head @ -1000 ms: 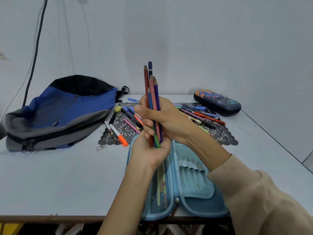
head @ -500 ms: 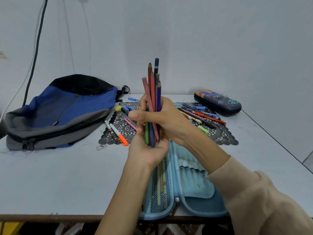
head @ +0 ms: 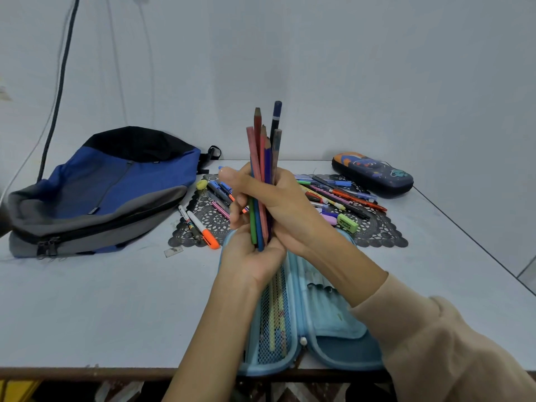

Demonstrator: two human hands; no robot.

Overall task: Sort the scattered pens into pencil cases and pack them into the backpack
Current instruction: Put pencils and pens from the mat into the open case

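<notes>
At the bottom centre an open blue case [head: 333, 326] lies on the bench [head: 101, 309], reaching its near edge; its left half has a mesh pocket [head: 272, 320] with a few long sticks inside, of what kind I cannot tell. Just above the case the left hand [head: 249, 259] cups the lower ends of a bundle of pencils [head: 261, 152], fingers curled about them; the right hand [head: 285, 204], coming from a beige sleeve [head: 435, 343] at lower right, grips the bundle at mid-length, fingers wrapped round it; the pencils stand nearly upright, tips up, in the centre of the frame. Behind the hands a dark lace mat [head: 383, 233] carries scattered pens [head: 345, 195], a green eraser [head: 347, 222] and, at its left edge, an orange marker [head: 203, 227]. At mid-left a blue-and-grey backpack [head: 110, 187] lies on its side; at far right a dark case [head: 372, 173] sits closed by the wall.
</notes>
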